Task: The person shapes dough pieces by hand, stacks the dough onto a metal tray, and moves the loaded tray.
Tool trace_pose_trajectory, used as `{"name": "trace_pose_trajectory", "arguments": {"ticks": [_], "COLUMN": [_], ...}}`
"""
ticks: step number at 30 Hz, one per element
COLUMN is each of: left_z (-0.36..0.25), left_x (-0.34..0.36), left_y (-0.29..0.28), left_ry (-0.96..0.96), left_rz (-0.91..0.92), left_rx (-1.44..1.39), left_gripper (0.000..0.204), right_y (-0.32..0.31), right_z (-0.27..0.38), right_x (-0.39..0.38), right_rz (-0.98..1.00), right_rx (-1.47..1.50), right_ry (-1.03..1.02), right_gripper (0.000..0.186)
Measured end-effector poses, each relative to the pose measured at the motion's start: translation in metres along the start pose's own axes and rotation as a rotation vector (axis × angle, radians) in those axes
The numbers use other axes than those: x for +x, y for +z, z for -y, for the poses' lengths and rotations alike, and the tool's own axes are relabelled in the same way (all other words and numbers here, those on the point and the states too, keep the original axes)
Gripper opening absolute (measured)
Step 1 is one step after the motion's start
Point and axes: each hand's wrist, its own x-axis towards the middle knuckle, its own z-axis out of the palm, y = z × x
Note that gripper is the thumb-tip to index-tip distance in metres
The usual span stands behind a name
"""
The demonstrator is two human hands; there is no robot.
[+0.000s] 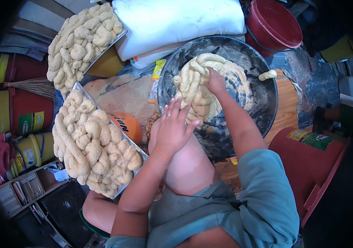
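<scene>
A wide black basin (269, 108) holds thick ropes of pale dough (193, 80) heaped on its left side, with floury smears over the rest of its inside. My right hand (216, 82) reaches into the basin and is closed on the dough at the heap's right side; its fingertips are partly hidden. Over the basin's near-left rim, my left hand (175, 124) is open with fingers spread, its fingertips at the heap's edge. To the left, two trays bear piled dough, a nearer pile (98, 144) and a farther pile (83, 47). One short dough piece (267, 75) lies on the basin's right rim.
A filled white sack (180, 27) lies beyond the basin. Red buckets stand at the far right (273, 27) and near right (306, 165). An orange rounded container (126, 127) sits by the nearer tray. Along the left are more buckets (29, 111) and a twig broom (32, 86).
</scene>
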Motion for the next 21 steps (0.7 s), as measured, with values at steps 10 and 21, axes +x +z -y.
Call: {"name": "trace_pose_trajectory", "arguments": {"ticks": [10, 21], "left_z": [-0.006, -0.014], "left_x": [0.005, 0.012], "left_y": [-0.003, 0.0], "left_ry": [-0.011, 0.003], "left_rz": [0.014, 0.009], "left_rx": [-0.02, -0.061], "left_gripper": [0.056, 0.051], "right_y": [-0.027, -0.028], "right_z": [0.013, -0.119], "right_x": [-0.001, -0.061], "right_rz": [0.114, -0.157], "right_rx": [-0.258, 0.447], "right_ry": [-0.103, 0.382], "right_gripper": [0.039, 0.048]}}
